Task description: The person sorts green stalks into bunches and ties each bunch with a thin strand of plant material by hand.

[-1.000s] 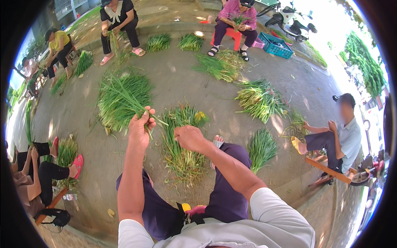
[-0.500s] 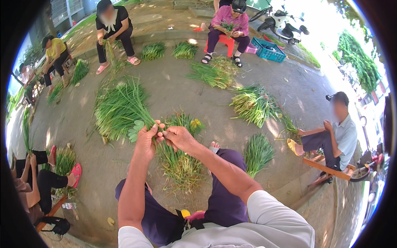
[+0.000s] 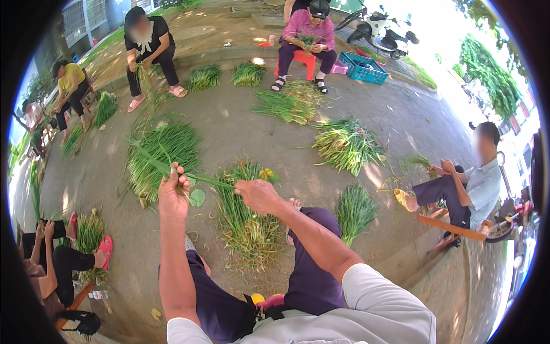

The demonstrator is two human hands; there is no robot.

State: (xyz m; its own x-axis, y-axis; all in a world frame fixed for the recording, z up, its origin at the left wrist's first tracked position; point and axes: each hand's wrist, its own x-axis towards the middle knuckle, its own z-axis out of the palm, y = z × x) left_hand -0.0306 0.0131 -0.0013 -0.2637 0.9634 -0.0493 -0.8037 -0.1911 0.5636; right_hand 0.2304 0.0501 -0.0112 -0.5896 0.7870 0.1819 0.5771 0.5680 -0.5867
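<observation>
Out in front of me, my left hand is closed around a small bunch of long green chives. Their leaves point up and left, and the other ends stretch across to my right hand, whose fingers are closed on them. A round green leaf hangs below the bunch, beside the left hand. Beyond that hand lies a large heap of green chives. Under my right hand, between my feet, spreads a looser pile of chives with yellowed stems.
Another chive bundle lies right of my foot, with a larger pile beyond. Co-workers sit around, one on a wooden seat at right, another on a red stool near a blue crate. A scooter stands behind.
My hands have moved apart, the left shifting leftward and the right slightly rightward, with stalks stretched between them. The bunch now looks narrower. The co-worker at right has raised some chives.
</observation>
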